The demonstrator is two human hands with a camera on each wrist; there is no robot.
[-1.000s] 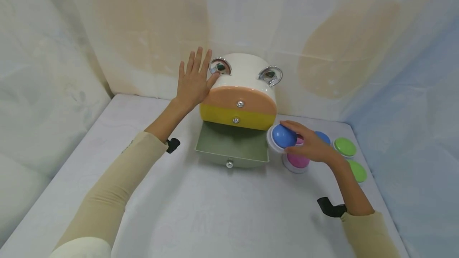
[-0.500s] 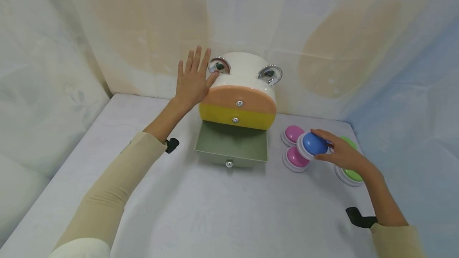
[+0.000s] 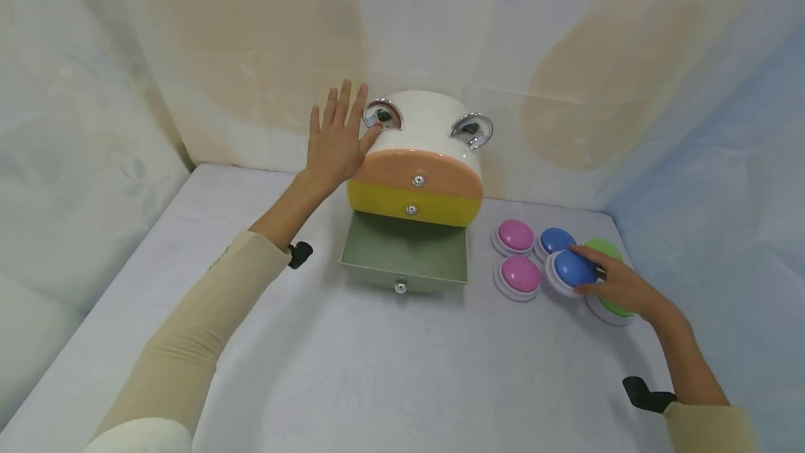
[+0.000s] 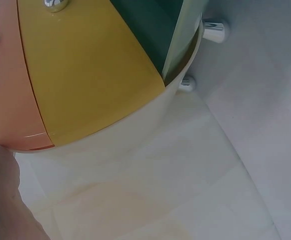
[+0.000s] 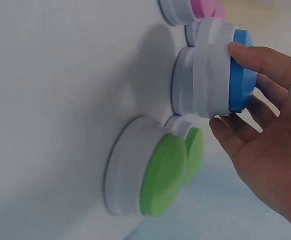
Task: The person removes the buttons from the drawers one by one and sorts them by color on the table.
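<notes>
The right hand [image 3: 619, 285] is seen at the right of the head view, its thumb and fingers curled round a blue button [image 3: 574, 268], which is gripped by its white rim. In the right wrist view the button [image 5: 220, 75] is held at the upper right of the frame, pinched between the thumb on top and the fingers [image 5: 235, 135] below; whether it rests on the table or is held just above it cannot be told. A second blue button [image 3: 556, 240] lies just behind it, toward the upper part of the frame, and appears to touch it. Two pink buttons are placed to the left of the blue ones, one farther back [image 3: 515, 235] and one nearer [image 3: 520, 275]. A green button [image 3: 608, 310] lies partly under the right hand, and another green button [image 3: 600, 249] shows just behind the knuckles; in the wrist view both green ones [image 5: 155, 172] are seen below the held button, side by side.

The left hand [image 3: 335, 140] is laid flat, fingers straight and spread, against the left side of a rounded white drawer box [image 3: 428, 124] at the upper middle of the head view. The box has an orange drawer front [image 3: 415, 173] above a yellow one [image 3: 411, 205], both closed, and a green bottom drawer [image 3: 404, 257] pulled out toward the viewer. All of it stands on a white table [image 3: 377, 369] hung round with pale cloth.
</notes>
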